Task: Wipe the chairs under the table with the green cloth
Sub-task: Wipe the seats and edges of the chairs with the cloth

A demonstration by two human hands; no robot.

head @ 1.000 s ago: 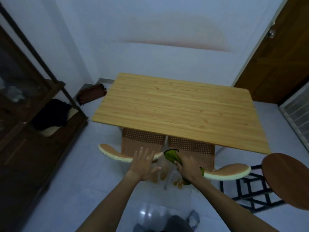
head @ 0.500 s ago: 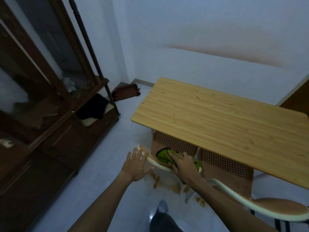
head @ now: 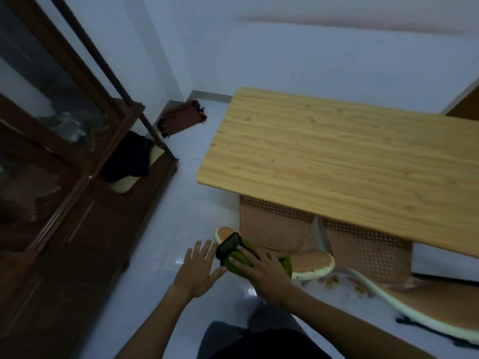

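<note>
Two brown perforated chairs are pushed under the light wooden table (head: 337, 156). The left chair (head: 274, 226) shows its curved cream-edged backrest top (head: 311, 263); the right chair (head: 368, 247) has its backrest sweeping to the lower right. My right hand (head: 264, 273) presses the green cloth (head: 234, 255) flat on the left end of the left chair's backrest. My left hand (head: 199, 268) hovers just left of the cloth, fingers spread, holding nothing.
A tall dark wooden cabinet (head: 64, 177) with glass doors fills the left side. A folded brown mat (head: 181, 120) lies in the far corner. Orange-brown crumbs (head: 331, 281) dot the white floor under the chairs. My dark-trousered leg (head: 254, 338) is at the bottom.
My head has turned left and moved closer. The right hand has slid the green cloth leftward along the left chair's backrest. The left hand has come off the backrest.
</note>
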